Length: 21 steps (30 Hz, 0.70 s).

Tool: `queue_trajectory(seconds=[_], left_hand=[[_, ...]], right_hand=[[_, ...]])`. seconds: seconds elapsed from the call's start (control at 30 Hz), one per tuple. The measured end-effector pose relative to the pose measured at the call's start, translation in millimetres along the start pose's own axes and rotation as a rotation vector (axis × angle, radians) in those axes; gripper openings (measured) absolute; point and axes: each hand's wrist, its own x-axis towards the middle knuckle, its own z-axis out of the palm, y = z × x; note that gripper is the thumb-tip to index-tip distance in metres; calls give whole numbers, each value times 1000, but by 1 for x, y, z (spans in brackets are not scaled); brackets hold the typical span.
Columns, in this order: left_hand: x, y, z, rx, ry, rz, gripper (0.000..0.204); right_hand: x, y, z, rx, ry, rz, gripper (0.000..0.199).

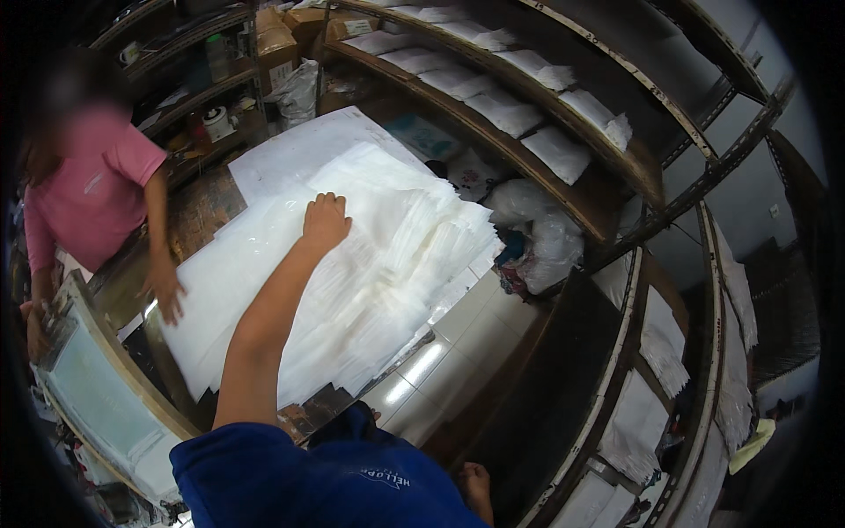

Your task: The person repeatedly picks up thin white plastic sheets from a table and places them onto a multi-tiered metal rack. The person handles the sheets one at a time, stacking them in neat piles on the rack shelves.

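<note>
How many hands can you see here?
4: the person's left hand flat on the white plastic bags; right hand low by the floor; a co-worker's two hands at the table's left edge.

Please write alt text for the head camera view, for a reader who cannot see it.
The person's left hand presses flat on a fanned stack of white plastic bags on a table. A co-worker in a pink shirt touches its left edge, and shelves behind hold more bags.

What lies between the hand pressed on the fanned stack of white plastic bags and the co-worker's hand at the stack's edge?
Only white plastic bags lie between the left hand and the co-worker's hand, in the head view.
</note>
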Motion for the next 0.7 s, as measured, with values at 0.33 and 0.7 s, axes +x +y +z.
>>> queue_trajectory(seconds=[0.33,0.7], left_hand=[[47,-33,54,207,-295,82,21],[56,-39,39,-22,-337,31,35]], right_hand=[[-8,7,-20,-93,115,85,23],[11,63,10,71,40,28,18]])
